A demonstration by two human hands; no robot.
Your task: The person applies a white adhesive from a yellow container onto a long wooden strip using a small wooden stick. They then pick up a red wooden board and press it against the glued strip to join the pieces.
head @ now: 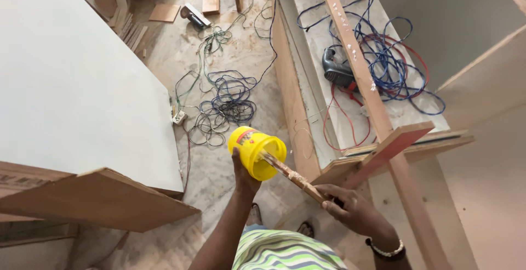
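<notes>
While the left hand (pixel 245 172) grips a tilted yellow tub (pixel 256 151) from below, fingers wrapped round it over the floor (pixel 219 45), the right hand (pixel 350 208) pinches a wooden stick (pixel 290 175) dipped into the tub's mouth. Step looks like loading adhesive; spreading along the dotted wooden strip (pixel 359 64) on the worktop (pixel 323 50) likely follows.

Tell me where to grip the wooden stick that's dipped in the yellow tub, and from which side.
Probably best to grip the wooden stick at its bare lower end, where the right hand wraps it now, coming from the person's right. Its upper tip sits inside the yellow tub, which the left hand holds from below, and the stretch near the tub looks smeared. The stick slants down toward the right hand, so that end is free.
</notes>
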